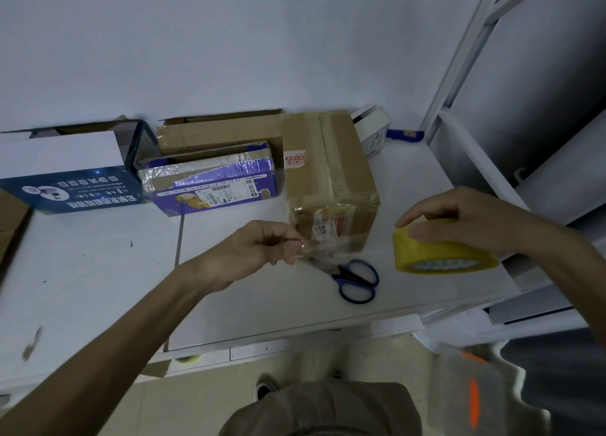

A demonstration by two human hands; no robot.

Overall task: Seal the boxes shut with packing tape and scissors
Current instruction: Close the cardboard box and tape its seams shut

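Dim room: pale wall (229, 42), white table (98, 271), white shelving frame (459, 62), beige tiled floor (183, 403).

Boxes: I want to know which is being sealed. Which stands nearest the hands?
The taped brown cardboard box, beside the scissors and just beyond the left hand; the purple box and blue box sit farther back by the wall.

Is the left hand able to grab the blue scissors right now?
Probably not yet. The scissors lie close beside the left hand with nothing between them, but that hand is busy pinching the tape end.
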